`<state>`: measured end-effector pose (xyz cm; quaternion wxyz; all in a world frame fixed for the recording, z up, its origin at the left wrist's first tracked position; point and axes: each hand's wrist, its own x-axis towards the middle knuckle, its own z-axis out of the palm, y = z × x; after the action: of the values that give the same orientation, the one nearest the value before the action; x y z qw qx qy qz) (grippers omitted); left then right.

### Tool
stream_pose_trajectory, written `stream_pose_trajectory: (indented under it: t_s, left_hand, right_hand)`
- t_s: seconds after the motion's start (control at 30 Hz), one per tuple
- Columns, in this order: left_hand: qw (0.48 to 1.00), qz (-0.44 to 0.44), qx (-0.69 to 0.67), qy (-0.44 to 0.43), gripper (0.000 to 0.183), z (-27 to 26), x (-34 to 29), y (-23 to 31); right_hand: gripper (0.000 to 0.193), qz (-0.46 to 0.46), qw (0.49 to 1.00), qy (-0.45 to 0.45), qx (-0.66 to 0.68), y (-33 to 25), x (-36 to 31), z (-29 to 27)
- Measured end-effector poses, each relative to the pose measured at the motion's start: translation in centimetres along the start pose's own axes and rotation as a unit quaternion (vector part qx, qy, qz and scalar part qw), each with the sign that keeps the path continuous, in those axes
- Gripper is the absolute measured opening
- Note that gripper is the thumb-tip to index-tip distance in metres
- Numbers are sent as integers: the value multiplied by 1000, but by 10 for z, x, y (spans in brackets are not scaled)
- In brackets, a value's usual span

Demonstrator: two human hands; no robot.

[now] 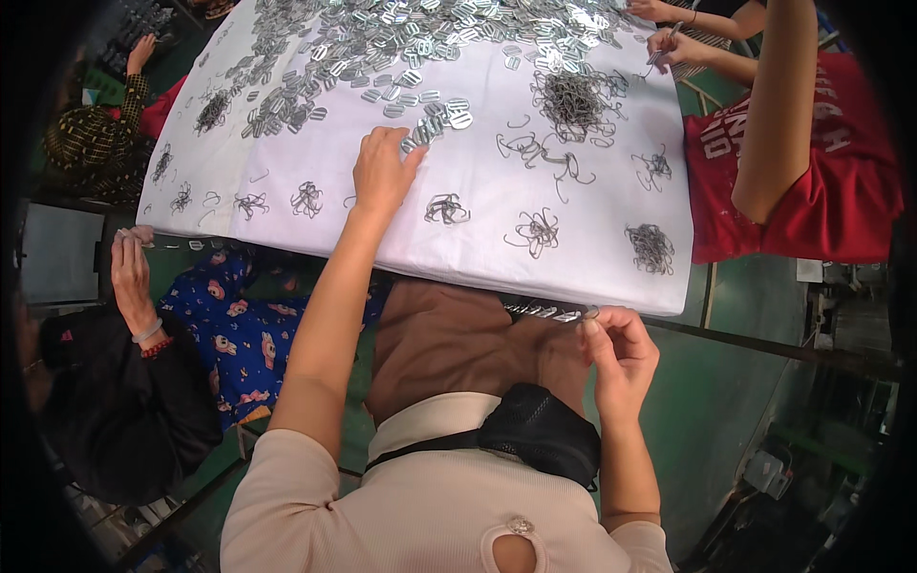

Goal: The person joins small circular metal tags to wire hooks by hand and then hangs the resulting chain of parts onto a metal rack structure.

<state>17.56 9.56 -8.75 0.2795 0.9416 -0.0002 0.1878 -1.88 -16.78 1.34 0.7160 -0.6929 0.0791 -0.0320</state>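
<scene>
My left hand [384, 174] is palm down on the white cloth, its fingers stretched out and its thumb apart. The fingertips reach a short line of flat silver slotted buckles [435, 124] at the near end of the large heap. At the table's near edge, my right hand [621, 361] pinches a small flat metal buckle [590, 312] between thumb and fingertips. Just left of that pinch, a row of slanted metal pieces [544, 311] runs along the table edge above my lap. How these pieces are held is hidden.
The white-covered table [564, 272] bears a broad buckle heap [401, 38], a dark pile of bent wire hooks [573, 103] and several small hook clusters [538, 232]. Other people work around it: a red shirt [812, 172] at right, a person's hand [132, 277] at left.
</scene>
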Motion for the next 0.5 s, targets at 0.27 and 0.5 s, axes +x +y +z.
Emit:
stream_pose_trajectory:
  t_s: [0.27, 0.5]
  left_hand:
    - [995, 72, 16, -72, 32, 1, 12, -18]
    - [978, 143, 146, -48, 16, -3, 19, -15]
  right_hand:
    - [7, 11, 1000, -15, 0, -1, 3, -3]
    - [5, 35, 999, -25, -5, 1, 3, -3]
